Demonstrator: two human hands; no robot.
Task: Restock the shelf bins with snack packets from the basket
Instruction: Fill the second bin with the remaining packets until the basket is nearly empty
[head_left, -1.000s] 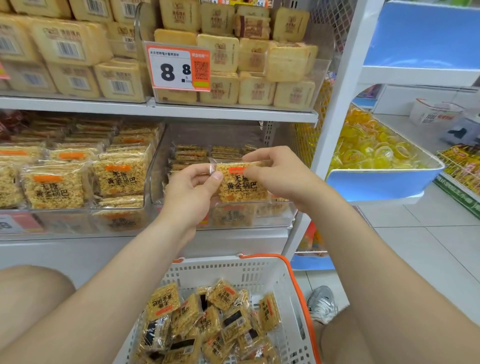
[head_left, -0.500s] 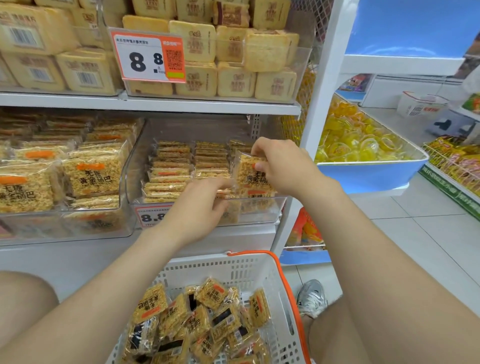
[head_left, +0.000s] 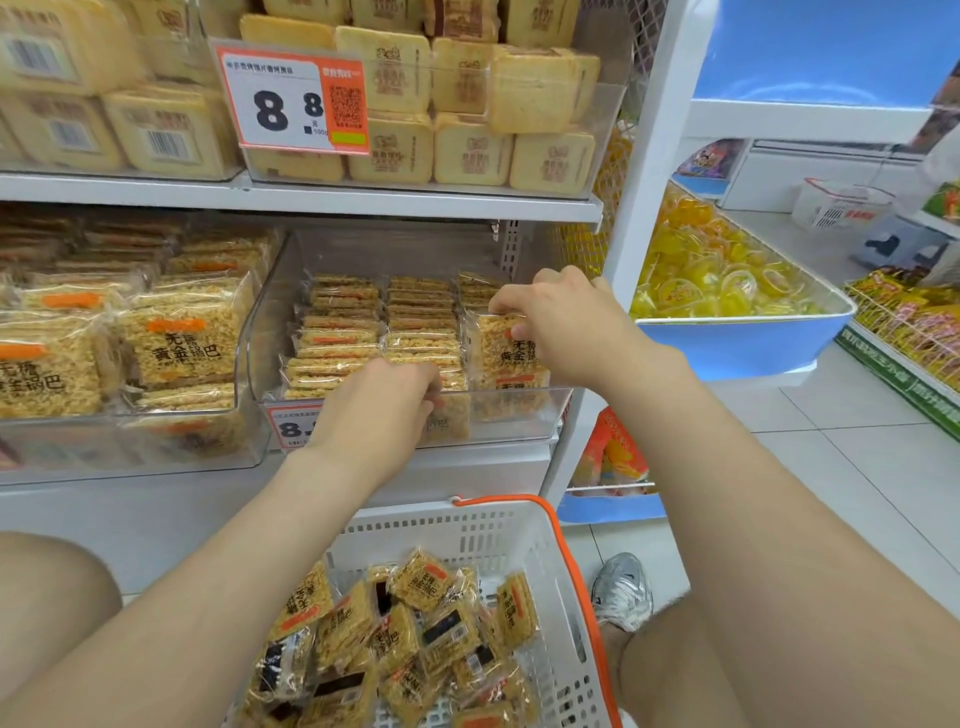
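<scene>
A clear shelf bin on the middle shelf holds rows of yellow rice-crisp snack packets. My right hand pinches the top edge of one upright snack packet at the bin's right front. My left hand reaches over the bin's front wall, fingers curled down onto the packets in the middle row; whether it grips one is hidden. Below, a white basket with an orange handle holds several loose snack packets.
A second bin of the same packets stands to the left. The upper shelf carries square pale biscuit packs behind a price tag. To the right, a blue tray of yellow jelly cups. My shoe sits beside the basket.
Both hands carried the packet from in front of the bin into its right front. My left hand let go of it and dropped onto the middle row.
</scene>
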